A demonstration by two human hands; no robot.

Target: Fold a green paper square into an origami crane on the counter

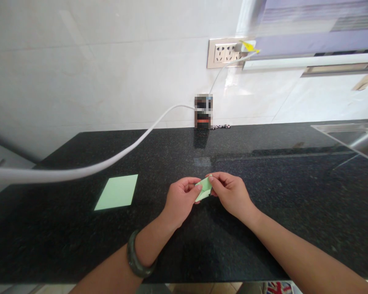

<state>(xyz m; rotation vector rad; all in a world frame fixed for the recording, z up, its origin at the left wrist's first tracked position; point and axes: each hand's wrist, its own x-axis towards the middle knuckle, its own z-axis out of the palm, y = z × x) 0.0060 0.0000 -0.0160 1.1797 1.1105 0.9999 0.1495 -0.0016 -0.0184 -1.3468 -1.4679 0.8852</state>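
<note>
Cable [64,174] looms near at left; left hand [179,201] and right hand [235,194] pinch folded paper [205,186] between closed fingers [190,181], over the counter [294,196], right of a green sheet [118,192].

Two green papers [118,192] [205,187], two hand grips [180,200] [234,195], one bangle [133,257], one socket panel [222,53], one sink [366,141].

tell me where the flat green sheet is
In the head view, the flat sheet lies on the black counter, left of the left hand, below the cable.
</note>
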